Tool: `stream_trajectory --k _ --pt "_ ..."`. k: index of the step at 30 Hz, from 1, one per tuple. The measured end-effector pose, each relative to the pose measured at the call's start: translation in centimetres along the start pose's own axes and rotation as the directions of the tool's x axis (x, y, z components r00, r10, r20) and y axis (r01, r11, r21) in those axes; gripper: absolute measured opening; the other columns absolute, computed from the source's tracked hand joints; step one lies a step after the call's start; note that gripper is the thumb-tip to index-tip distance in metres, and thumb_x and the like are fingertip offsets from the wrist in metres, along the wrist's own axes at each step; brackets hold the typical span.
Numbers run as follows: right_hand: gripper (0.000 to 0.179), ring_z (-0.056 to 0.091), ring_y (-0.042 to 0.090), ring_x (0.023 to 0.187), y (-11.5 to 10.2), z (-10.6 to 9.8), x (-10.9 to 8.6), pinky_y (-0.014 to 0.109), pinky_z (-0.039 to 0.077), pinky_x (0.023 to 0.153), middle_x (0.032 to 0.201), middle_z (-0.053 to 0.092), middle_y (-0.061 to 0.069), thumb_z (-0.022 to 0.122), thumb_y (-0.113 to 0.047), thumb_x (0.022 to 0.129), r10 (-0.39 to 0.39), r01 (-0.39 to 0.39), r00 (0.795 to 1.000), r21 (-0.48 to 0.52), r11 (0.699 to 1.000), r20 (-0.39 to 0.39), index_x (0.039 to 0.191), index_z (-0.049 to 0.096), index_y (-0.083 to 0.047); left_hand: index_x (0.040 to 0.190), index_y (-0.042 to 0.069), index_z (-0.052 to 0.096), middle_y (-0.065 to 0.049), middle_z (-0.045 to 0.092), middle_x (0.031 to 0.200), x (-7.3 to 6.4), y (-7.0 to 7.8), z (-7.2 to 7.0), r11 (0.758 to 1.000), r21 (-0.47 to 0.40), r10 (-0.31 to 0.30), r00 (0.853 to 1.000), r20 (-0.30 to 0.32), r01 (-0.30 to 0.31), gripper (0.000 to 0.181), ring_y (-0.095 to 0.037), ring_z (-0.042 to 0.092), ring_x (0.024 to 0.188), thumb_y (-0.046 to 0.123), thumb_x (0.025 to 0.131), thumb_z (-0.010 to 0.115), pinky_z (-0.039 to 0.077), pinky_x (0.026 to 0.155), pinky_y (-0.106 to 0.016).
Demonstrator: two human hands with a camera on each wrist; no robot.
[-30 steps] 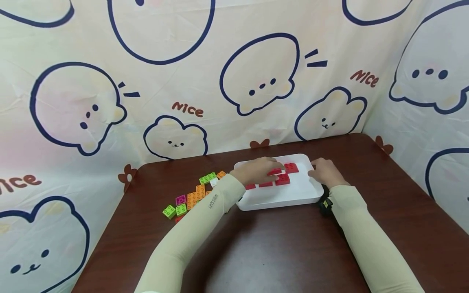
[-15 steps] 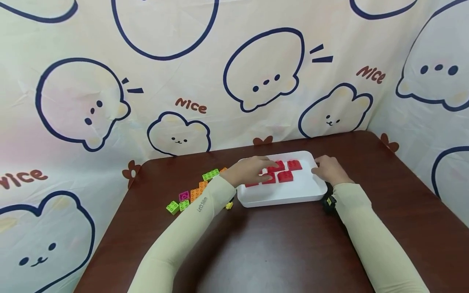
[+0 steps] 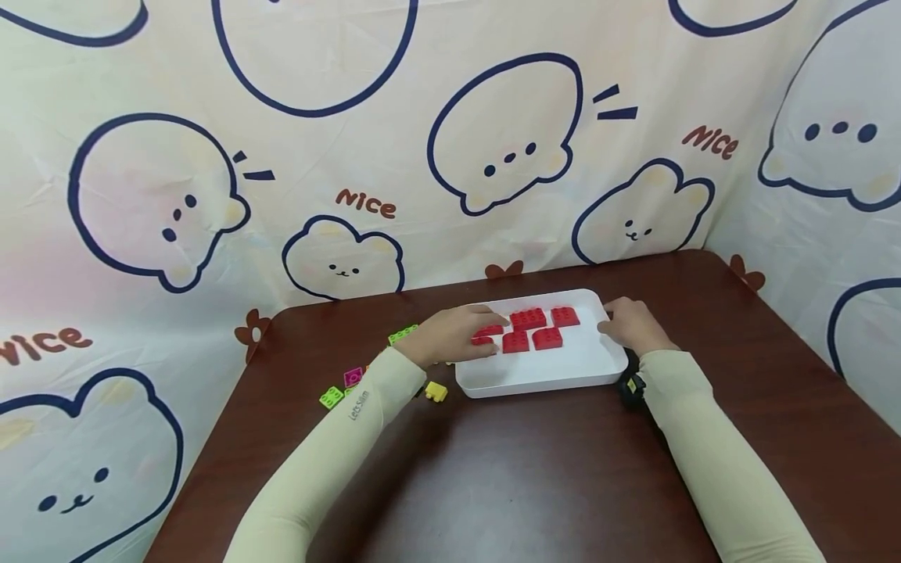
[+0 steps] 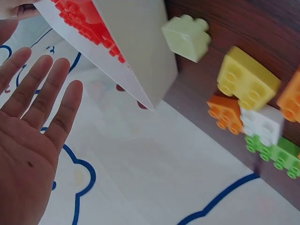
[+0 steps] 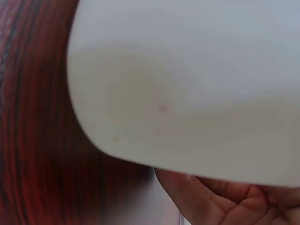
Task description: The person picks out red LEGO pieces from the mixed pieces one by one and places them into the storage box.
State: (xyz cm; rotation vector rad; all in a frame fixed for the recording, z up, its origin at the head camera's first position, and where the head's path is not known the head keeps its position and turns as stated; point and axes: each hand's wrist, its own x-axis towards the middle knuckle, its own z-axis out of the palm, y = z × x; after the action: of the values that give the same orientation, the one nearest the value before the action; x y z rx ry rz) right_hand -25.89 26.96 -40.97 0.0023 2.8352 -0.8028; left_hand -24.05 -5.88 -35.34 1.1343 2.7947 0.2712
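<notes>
My left hand is over the left end of a white tray. In the left wrist view its fingers are straight and spread, with nothing in them. Several red toy building bricks lie in the tray in two rough rows; those at the left are partly covered by this hand. At the tray's right end my right hand holds the rim. The right wrist view shows the thumb against the tray wall and the other fingers bent.
Left of the tray lie loose bricks on the brown table, partly hidden by the left arm: lime green, magenta, yellow, orange and white. A patterned cloth hangs behind the table.
My left hand has drawn back leftward across the tray, uncovering more red bricks and the yellow brick beside it. The right hand stays at the tray's right rim.
</notes>
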Motion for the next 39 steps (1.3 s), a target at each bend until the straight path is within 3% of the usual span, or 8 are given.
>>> stream_trajectory --k 7,20,29,39 --pt "0.054 0.053 0.047 0.115 -0.1 -0.2 -0.1 0.062 0.046 0.101 0.137 0.049 0.038 0.061 -0.015 0.099 0.002 -0.002 1.000 -0.005 1.000 0.001 0.141 0.047 0.015 0.143 0.023 0.059 -0.002 0.058 0.142 -1.6 -1.0 -0.1 0.999 0.018 -0.029 1.000 0.002 0.029 0.060 -0.021 0.055 0.128 0.041 0.089 0.075 0.052 0.099 -0.042" --pt "0.055 0.051 0.049 0.119 0.0 -0.1 0.0 0.063 0.044 0.102 0.140 0.046 0.038 0.060 -0.015 0.099 0.008 -0.008 1.000 0.009 1.000 0.014 0.142 0.045 0.015 0.137 0.018 0.065 -0.006 0.063 0.136 -4.7 -2.4 0.1 0.993 0.104 -0.056 0.997 -0.061 0.062 0.055 -0.023 0.061 0.120 0.042 0.088 0.074 0.055 0.095 -0.042" --pt "0.055 0.050 0.049 0.120 -0.1 -0.2 -0.1 0.063 0.043 0.102 0.140 0.046 0.038 0.061 -0.016 0.100 0.012 -0.012 1.000 0.011 1.000 0.018 0.143 0.044 0.015 0.135 0.019 0.066 -0.005 0.064 0.133 -7.1 -3.7 0.1 0.991 0.093 -0.091 0.993 -0.078 0.098 0.049 -0.024 0.062 0.118 0.040 0.090 0.071 0.055 0.095 -0.044" --pt "0.056 0.050 0.050 0.121 -0.2 -0.3 -0.2 0.063 0.043 0.102 0.140 0.045 0.039 0.060 -0.015 0.100 0.013 -0.013 1.000 0.010 1.000 0.019 0.143 0.043 0.016 0.138 0.022 0.065 -0.011 0.060 0.139 -9.4 -4.5 0.1 0.980 0.074 -0.182 0.982 -0.054 0.186 0.051 -0.032 0.057 0.126 0.040 0.090 0.072 0.052 0.098 -0.053"
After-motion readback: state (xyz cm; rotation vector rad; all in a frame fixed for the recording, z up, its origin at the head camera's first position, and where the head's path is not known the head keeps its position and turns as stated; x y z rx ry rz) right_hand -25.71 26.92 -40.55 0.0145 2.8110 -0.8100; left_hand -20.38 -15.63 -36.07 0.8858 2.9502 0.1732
